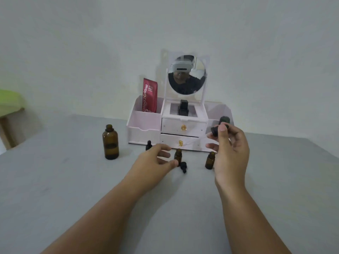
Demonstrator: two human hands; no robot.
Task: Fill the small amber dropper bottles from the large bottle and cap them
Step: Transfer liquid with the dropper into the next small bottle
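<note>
**Dropper cap raised over open amber bottles**

The right hand (229,149) pinches a black dropper cap (219,126) in thumb and fingertips, at one o'clock from the middle small bottle (178,155). The left hand (156,159), fingers loosely spread, closes on that bottle from nine o'clock; whether the thumb touches it cannot be told. A second open small bottle (210,160) stands at three o'clock, a loose cap (183,167) lies at five, and the uncapped large bottle (110,142) stands at ten. A clumsy reach could tip the light bottle, and a misaligned cap could miss its narrow neck. Fill levels are unreadable through the dark glass, any glass tube under the cap is hard to make out, and a third small bottle (149,143) is mostly hidden behind the left fingers.
</note>
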